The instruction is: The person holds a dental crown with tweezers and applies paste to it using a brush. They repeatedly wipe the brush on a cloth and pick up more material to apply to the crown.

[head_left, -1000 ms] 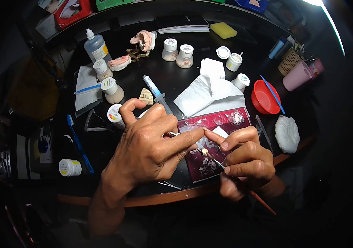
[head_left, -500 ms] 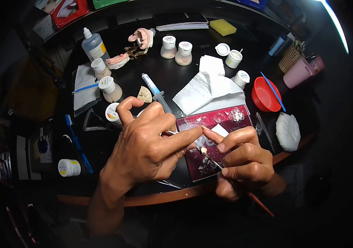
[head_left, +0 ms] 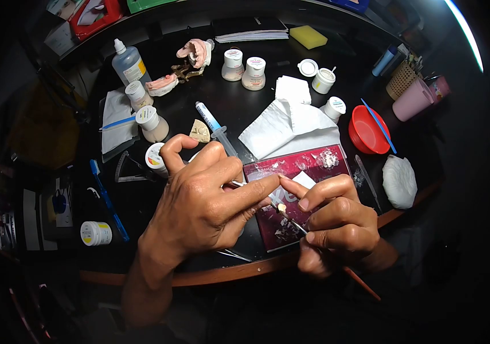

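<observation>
Head view: the right hand [head_left: 343,221] grips a slim red-brown-handled brush [head_left: 362,284], long axis toward 10 o'clock, tip at a small cream lump [head_left: 281,207]; the left hand [head_left: 205,192] grips a thin silver tool [head_left: 235,184] pointing toward 4.

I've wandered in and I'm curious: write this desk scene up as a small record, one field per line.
Left hand: grips a thin metal tool
Right hand: grips a brush with a reddish handle
Between the hands: small cream-coloured piece, by the brush's tip
Beneath: dark red slab with white crumbs
Right side: red bowl, blue stick over its edge
Left side: blue toothbrush
Farther back: yellow sponge
Unclear: whether the brush touches the piece
</observation>
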`<state>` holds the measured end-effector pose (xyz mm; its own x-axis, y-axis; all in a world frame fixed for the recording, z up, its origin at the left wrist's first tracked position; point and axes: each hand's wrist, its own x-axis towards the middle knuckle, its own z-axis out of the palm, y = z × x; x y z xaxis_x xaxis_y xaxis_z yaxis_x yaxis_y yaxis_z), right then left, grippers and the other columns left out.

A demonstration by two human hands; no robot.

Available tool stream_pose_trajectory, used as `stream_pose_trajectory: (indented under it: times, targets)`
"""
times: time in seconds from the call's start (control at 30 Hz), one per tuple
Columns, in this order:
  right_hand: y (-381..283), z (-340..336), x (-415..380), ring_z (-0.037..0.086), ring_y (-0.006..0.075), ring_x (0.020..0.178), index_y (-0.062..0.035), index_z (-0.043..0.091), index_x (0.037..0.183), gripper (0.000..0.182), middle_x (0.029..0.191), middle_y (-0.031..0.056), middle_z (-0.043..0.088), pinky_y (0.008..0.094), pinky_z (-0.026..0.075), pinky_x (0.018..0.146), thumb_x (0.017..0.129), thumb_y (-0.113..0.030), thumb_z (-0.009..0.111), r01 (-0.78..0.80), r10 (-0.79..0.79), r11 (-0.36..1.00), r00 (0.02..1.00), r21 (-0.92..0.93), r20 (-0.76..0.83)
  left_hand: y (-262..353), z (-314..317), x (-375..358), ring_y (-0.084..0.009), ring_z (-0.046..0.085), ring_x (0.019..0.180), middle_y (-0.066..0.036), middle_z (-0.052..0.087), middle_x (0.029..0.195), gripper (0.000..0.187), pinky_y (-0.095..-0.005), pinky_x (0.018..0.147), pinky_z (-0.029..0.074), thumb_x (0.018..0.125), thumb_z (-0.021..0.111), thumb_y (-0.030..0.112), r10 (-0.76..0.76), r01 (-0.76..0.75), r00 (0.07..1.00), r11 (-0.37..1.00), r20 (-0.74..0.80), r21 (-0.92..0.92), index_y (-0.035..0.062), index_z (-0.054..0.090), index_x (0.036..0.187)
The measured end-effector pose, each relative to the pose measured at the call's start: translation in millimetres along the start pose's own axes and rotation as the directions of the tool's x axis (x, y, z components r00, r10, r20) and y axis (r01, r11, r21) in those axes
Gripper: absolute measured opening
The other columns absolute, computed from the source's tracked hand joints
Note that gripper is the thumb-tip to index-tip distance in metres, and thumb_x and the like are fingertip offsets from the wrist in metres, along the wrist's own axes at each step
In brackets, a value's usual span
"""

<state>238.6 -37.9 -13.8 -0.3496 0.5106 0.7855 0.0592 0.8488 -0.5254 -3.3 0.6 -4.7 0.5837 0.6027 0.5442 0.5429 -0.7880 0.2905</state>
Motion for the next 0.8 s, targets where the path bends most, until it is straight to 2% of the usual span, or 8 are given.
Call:
stream_pose_trajectory:
  times: [0.43,0.8]
  targets:
    - [0.1,-2.3,1.1,0.069,0.0336,0.098,0.0011,0.066,0.085,0.021,0.084,0.0104,0.061,0.0612,0.065,0.099,0.069,0.011,0.075,-0.042,0.043,0.998,0.999,0.037,-0.024,0.3,0.6,0.9,-0.0165,0.051,0.078,0.006,0.048,0.073,0.032,-0.0512,0.098,0.029,0.083,0.086,0.025,0.009,-0.009,1.0,1.0,-0.017,0.016,0.0247,0.087,0.114]
    - [-1.0,-3.1,0.2,0.068,0.0335,0.099,0.0009,0.066,0.086,0.02,0.085,0.0105,0.061,0.0646,0.064,0.1,0.07,0.011,0.073,-0.037,0.038,0.997,0.999,0.063,-0.019,-0.1,0.4,0.5,-0.016,0.05,0.077,0.006,0.048,0.072,0.033,-0.049,0.097,0.027,0.082,0.087,0.025,0.012,-0.012,1.0,1.0,-0.008,-0.007,0.0233,0.086,0.115]
